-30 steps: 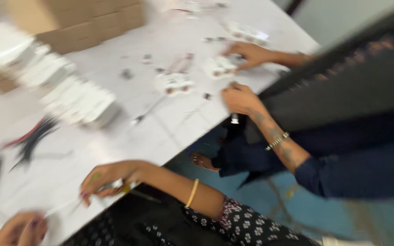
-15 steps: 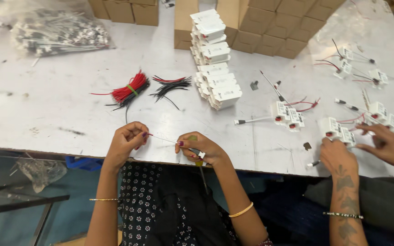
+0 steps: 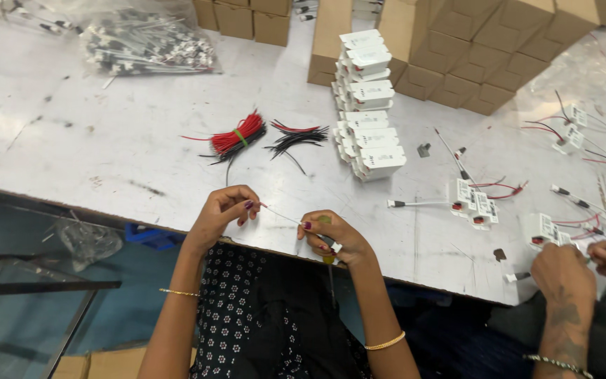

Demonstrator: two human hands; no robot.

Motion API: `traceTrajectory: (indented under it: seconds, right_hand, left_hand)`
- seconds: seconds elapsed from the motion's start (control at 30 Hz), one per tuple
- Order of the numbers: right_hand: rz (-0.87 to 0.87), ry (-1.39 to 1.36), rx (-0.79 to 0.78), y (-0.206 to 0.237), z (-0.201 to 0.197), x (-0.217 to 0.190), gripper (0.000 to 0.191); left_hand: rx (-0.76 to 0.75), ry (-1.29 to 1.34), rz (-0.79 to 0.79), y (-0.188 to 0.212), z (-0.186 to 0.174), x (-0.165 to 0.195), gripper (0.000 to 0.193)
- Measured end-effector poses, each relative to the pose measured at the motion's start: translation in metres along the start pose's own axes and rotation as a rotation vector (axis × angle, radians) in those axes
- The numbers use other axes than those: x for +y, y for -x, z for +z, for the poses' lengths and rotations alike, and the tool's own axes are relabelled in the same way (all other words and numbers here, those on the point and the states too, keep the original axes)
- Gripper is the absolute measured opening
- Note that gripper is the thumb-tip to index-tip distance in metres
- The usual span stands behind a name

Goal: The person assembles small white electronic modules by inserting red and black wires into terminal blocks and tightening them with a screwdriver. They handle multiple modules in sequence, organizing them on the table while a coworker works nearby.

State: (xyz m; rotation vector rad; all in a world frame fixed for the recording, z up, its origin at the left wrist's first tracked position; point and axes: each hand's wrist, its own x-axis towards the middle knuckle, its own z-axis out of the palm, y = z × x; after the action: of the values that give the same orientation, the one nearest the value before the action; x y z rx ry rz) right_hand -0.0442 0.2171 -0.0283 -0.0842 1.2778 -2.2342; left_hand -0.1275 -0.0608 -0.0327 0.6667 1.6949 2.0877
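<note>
- While our left hand (image 3: 222, 207) pinches the far end of a thin pale wire (image 3: 282, 215) between thumb and fingertips, our right hand (image 3: 331, 235) is clenched around its other end, where a small connector with a dark lead (image 3: 331, 277) hangs below the edge of the surface (image 3: 106, 147).
- The wire runs taut between the two hands, just above the near edge of the surface; we judge that keeping this light tension and a grip close to the ends is what makes the work neat, since slack would let the fine strand twist or slip.
- We would keep both wrists steady over the edge, so the small part stays in view.
- Further out lie a banded bundle of red wires (image 3: 238, 137) and a loose bunch of black wires (image 3: 296, 139), well within reach.
- Beyond them stands a stack of white switch units (image 3: 369, 105), with brown cartons (image 3: 485, 42) behind and a clear bag of parts (image 3: 145, 42) to the left.
- At the right, a co-worker's hands (image 3: 566, 274) handle wired white units (image 3: 475, 203).
</note>
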Motion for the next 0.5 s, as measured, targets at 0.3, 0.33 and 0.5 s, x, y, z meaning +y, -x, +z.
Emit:
traceTrajectory:
  seconds: [0.3, 0.33, 0.5]
  right_hand:
    - [-0.014, 0.055, -0.022, -0.0009, -0.0019, -0.0001, 0.03]
    - [-0.013, 0.054, -0.028, -0.0006, -0.0017, -0.0003, 0.03]
    - [-0.005, 0.072, -0.011, -0.0001, -0.0006, -0.0019, 0.03]
  left_hand:
    - [0.011, -0.021, -0.08, -0.0026, -0.0004, -0.0041, 0.014]
    - [0.019, -0.028, -0.089, -0.002, 0.0001, -0.0037, 0.014]
    - [0.019, -0.049, -0.094, -0.0029, 0.0016, -0.0025, 0.014]
